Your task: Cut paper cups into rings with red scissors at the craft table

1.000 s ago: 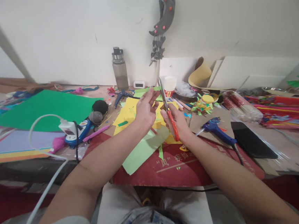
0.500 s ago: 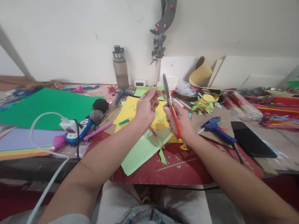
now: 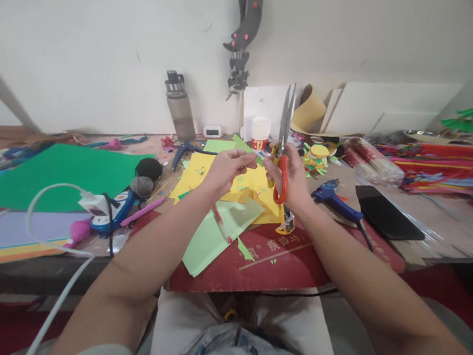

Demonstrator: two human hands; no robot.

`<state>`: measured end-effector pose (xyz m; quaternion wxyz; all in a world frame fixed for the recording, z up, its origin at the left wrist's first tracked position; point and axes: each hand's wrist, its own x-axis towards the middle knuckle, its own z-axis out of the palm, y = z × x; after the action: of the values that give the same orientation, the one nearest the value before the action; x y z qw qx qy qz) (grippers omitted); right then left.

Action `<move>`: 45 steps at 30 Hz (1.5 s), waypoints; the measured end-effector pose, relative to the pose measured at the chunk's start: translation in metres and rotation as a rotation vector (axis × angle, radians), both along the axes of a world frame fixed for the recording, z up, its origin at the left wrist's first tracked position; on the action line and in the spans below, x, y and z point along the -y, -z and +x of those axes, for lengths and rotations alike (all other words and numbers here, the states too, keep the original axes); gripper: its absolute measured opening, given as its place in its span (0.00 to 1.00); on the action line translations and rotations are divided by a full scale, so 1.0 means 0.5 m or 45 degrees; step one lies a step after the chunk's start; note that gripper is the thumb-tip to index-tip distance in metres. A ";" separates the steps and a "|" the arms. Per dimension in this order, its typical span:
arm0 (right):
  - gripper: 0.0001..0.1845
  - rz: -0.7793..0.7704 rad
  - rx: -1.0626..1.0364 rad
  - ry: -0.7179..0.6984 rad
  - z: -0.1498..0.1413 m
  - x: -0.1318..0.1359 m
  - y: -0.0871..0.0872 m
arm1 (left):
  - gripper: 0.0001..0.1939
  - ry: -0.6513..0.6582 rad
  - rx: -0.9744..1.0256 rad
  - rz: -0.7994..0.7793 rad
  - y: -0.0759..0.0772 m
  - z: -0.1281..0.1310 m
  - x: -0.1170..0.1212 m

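Observation:
My right hand (image 3: 292, 181) grips red-handled scissors (image 3: 283, 140) with the blades slightly apart and pointing up toward the wall. My left hand (image 3: 223, 170) pinches a small light green paper piece (image 3: 242, 144) right beside the scissor blades. Both hands hover above yellow paper sheets (image 3: 203, 172) and a light green sheet (image 3: 216, 231) that lie on a red board (image 3: 276, 257).
A blue glue gun (image 3: 331, 197) and a black phone (image 3: 383, 217) lie to the right. A large green sheet (image 3: 57, 171), a white charger with cable (image 3: 90, 204), a water bottle (image 3: 179, 108) and a glue jar (image 3: 259, 132) stand around. Coloured sticks (image 3: 438, 168) fill the far right.
Both hands rose a little. The left hand went from open fingers to a pinch on a small green paper piece. The scissors tilted rightward and their blades parted.

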<state>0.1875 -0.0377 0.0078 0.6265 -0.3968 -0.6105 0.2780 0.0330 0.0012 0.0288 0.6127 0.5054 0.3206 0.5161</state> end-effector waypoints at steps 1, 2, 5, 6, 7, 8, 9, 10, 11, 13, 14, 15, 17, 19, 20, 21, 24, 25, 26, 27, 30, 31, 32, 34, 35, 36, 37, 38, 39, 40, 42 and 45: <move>0.26 0.003 0.005 -0.014 0.000 0.001 -0.001 | 0.12 -0.001 -0.018 0.001 0.000 0.000 -0.001; 0.27 0.002 0.010 -0.025 -0.001 0.002 -0.002 | 0.12 -0.002 -0.037 0.002 0.000 0.000 -0.001; 0.27 -0.018 0.004 -0.040 -0.003 0.003 -0.002 | 0.14 0.007 -0.094 0.002 0.000 0.001 -0.002; 0.27 -0.025 -0.005 -0.043 -0.003 0.002 0.000 | 0.15 0.014 -0.106 0.000 0.001 0.001 -0.002; 0.28 -0.031 -0.019 -0.045 -0.003 0.000 0.002 | 0.15 0.023 -0.108 -0.002 0.001 0.000 -0.002; 0.28 -0.036 -0.038 -0.045 -0.003 -0.003 0.005 | 0.15 0.035 -0.102 -0.004 0.002 0.000 -0.002; 0.28 -0.040 -0.057 -0.039 -0.002 -0.006 0.008 | 0.14 0.048 -0.092 -0.002 0.003 0.000 -0.002; 0.28 -0.042 -0.075 -0.027 -0.002 -0.009 0.011 | 0.14 0.061 -0.079 0.005 0.005 0.000 -0.002; 0.28 -0.044 -0.089 -0.012 -0.001 -0.011 0.013 | 0.14 0.072 -0.067 0.013 0.006 -0.001 -0.003; 0.27 -0.050 -0.107 0.010 0.000 -0.015 0.016 | 0.13 0.090 -0.045 0.025 0.009 -0.002 -0.006; 0.26 -0.053 -0.115 0.015 0.000 -0.015 0.016 | 0.13 0.094 -0.036 0.028 0.010 -0.002 -0.008; 0.26 -0.057 -0.124 0.013 0.000 -0.015 0.016 | 0.12 0.094 -0.029 0.030 0.011 -0.003 -0.010; 0.25 -0.063 -0.141 0.001 0.000 -0.014 0.013 | 0.11 0.084 -0.029 0.034 0.012 -0.004 -0.013; 0.26 -0.070 -0.133 0.000 -0.001 -0.011 0.011 | 0.10 0.065 -0.044 0.042 0.011 -0.005 -0.014; 0.27 -0.074 -0.120 0.003 -0.002 -0.010 0.009 | 0.10 0.057 -0.049 0.044 0.011 -0.005 -0.013; 0.28 -0.078 -0.106 0.007 -0.002 -0.009 0.008 | 0.09 0.053 -0.049 0.047 0.010 -0.005 -0.012; 0.29 -0.089 -0.075 0.008 -0.003 -0.005 0.004 | 0.08 0.042 -0.044 0.059 0.009 -0.005 -0.008; 0.29 -0.093 -0.068 0.001 -0.004 -0.003 0.003 | 0.09 0.040 -0.046 0.067 0.009 -0.005 -0.007; 0.29 -0.097 -0.060 -0.007 -0.005 -0.002 0.001 | 0.09 0.038 -0.050 0.076 0.008 -0.005 -0.007; 0.28 -0.105 -0.051 -0.011 -0.006 0.000 0.000 | 0.09 0.037 -0.057 0.084 0.008 -0.005 -0.008; 0.25 -0.161 -0.022 -0.015 -0.006 0.001 -0.002 | 0.10 0.031 -0.073 0.096 0.001 -0.012 -0.014; 0.23 -0.178 -0.011 -0.011 -0.005 0.001 -0.002 | 0.10 0.029 -0.074 0.095 -0.003 -0.017 -0.018; 0.22 -0.190 0.010 -0.010 -0.003 0.001 -0.003 | 0.10 0.023 -0.072 0.093 -0.009 -0.024 -0.023; 0.20 -0.196 0.085 -0.028 0.005 0.000 -0.004 | 0.10 0.014 -0.071 0.085 -0.021 -0.043 -0.034; 0.20 -0.203 0.147 -0.048 0.010 0.000 -0.006 | 0.10 -0.001 -0.071 0.081 -0.028 -0.055 -0.039; 0.20 -0.216 0.222 -0.075 0.014 0.000 -0.008 | 0.09 -0.019 -0.063 0.075 -0.034 -0.067 -0.045; 0.21 -0.236 0.303 -0.107 0.019 0.002 -0.011 | 0.09 -0.038 -0.056 0.067 -0.040 -0.079 -0.050; 0.22 -0.255 0.381 -0.138 0.022 0.004 -0.015 | 0.09 -0.054 -0.058 0.062 -0.046 -0.090 -0.054; 0.23 -0.274 0.452 -0.168 0.024 0.006 -0.018 | 0.09 -0.070 -0.062 0.057 -0.050 -0.100 -0.058; 0.24 -0.291 0.513 -0.196 0.025 0.009 -0.022 | 0.09 -0.089 -0.068 0.054 -0.054 -0.108 -0.060; 0.26 -0.329 0.586 -0.243 0.025 0.014 -0.027 | 0.08 -0.123 -0.087 0.046 -0.059 -0.118 -0.063; 0.30 -0.383 0.623 -0.290 0.021 0.018 -0.027 | 0.08 -0.150 -0.106 0.039 -0.062 -0.120 -0.062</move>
<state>0.1981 -0.0469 0.0214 0.3601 -0.4692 -0.7357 0.3300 -0.0268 0.0324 0.0596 0.5594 0.5161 0.3671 0.5348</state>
